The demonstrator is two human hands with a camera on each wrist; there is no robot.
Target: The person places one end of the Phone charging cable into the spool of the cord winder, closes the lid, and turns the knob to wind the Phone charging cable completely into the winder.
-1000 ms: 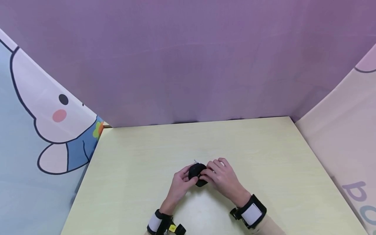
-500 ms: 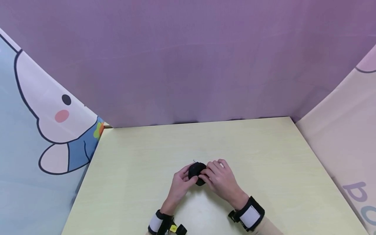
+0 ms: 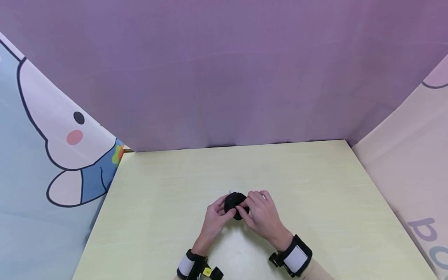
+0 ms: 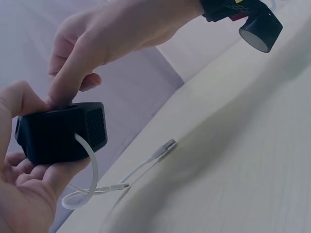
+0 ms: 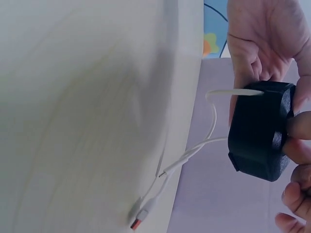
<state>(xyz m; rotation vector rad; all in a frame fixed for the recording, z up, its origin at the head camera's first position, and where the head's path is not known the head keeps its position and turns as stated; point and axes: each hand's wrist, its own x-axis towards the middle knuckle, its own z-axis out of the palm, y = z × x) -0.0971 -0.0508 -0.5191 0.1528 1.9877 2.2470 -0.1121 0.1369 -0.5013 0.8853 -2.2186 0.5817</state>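
A small black case [image 3: 233, 200] with rounded sides is held above the table, near the middle of the head view. My left hand [image 3: 214, 221] grips it from the left, palm beneath and thumb on its near edge. The right hand [image 3: 263, 217] pinches the case's right side between thumb and fingers. Up close in the left wrist view, the black case [image 4: 53, 138] has a textured end. A white cable [image 4: 93, 167] comes out of it and hangs in a loop. Its USB plug [image 4: 164, 147] dangles beside a smaller connector. What the right fingertips pinch is partly hidden.
The hands are over a pale wooden table [image 3: 168, 182]. A purple cloth [image 3: 224, 77] stands behind it, with a cartoon-printed cloth [image 3: 63, 140] on the left and a pink one [image 3: 406, 147] on the right. Each wrist wears a strapped camera.
The right hand and wrist have shifted slightly left, with the thumb further over the case. The case has tilted a little. The left hand has hardly moved.
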